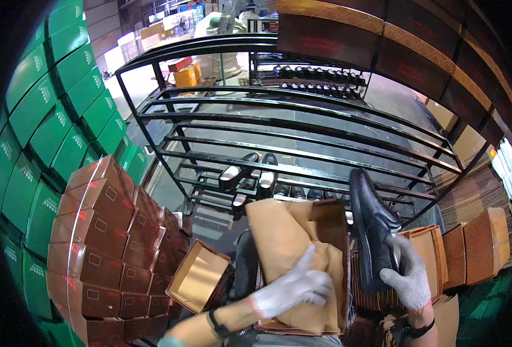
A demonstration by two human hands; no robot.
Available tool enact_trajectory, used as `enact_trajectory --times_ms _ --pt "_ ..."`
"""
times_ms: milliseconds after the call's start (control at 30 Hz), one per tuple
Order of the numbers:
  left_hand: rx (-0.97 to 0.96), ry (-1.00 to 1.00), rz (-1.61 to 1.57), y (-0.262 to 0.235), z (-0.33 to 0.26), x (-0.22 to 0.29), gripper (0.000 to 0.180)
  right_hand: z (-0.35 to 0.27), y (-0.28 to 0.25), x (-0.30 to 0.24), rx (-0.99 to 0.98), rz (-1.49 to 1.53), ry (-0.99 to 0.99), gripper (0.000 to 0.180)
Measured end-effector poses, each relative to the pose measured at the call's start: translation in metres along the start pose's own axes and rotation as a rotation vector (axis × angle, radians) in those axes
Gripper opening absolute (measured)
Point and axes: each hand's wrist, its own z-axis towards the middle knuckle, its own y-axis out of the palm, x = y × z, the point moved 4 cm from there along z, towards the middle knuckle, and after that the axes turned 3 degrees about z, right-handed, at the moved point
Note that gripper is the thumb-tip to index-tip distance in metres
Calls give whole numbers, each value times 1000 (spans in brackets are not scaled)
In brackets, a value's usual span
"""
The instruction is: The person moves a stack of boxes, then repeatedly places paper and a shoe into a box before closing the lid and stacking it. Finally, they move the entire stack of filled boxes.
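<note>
A black leather shoe (370, 225) stands toe up on the right, gripped near its heel by my right hand (407, 274) in a white glove. Beside it, in front of me, an open brown shoebox (347, 289) is lined with tan wrapping paper (282, 234). My left hand (295, 290), also gloved, lies on this paper with its fingers apart and the index finger stretched out. It holds nothing that I can see. What lies under the paper is hidden.
A black metal rack (302, 124) spans the view ahead, with several black shoes (267, 173) on its lower bars. Brown shoeboxes (103, 231) and green boxes (42, 115) are stacked on the left. An open box (198, 277) sits near my left forearm; dark boxes (325, 40) are piled upper right.
</note>
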Motion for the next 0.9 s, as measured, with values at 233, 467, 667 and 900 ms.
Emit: enact_trajectory --times_ms 233,467,667,900 --pt "-440 328 1952 23 13 -65 33 70 45 -141 -645 -1105 -797 57" --pt "156 823 1596 26 -8 38 52 132 132 -111 -607 -1057 -894 28" --pt "419 275 1459 14 52 84 113 118 53 -31 294 -516 -691 64" --pt "263 -113 1372 36 66 77 74 135 55 -16 -12 -294 -604 56"
